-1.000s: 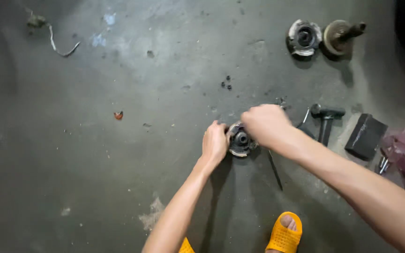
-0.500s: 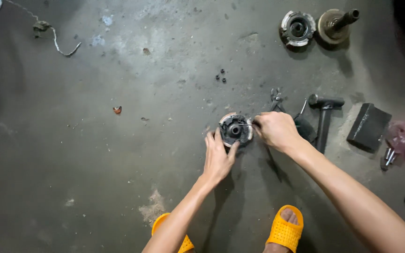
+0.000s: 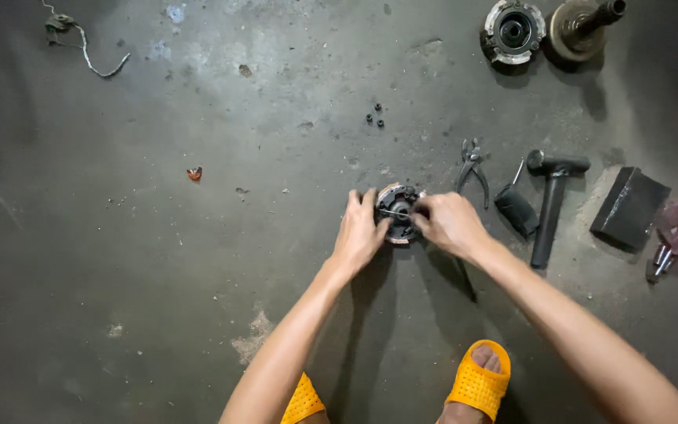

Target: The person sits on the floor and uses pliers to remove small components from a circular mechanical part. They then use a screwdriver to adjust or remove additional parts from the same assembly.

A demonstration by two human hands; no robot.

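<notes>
Round, dark, greasy metal hub [image 3: 398, 210]

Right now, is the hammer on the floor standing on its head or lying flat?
Lying flat. The hammer rests lengthwise on the concrete floor, head away from the person, handle pointing back, untouched by either hand.

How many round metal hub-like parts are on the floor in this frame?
3: one between the left hand and right hand, one at top right, one with a shaft beside it. Others may lie outside the frame.

dark, stained concrete floor [image 3: 158, 275], scuffed with pale patches, lit brighter toward the top middle.
</notes>
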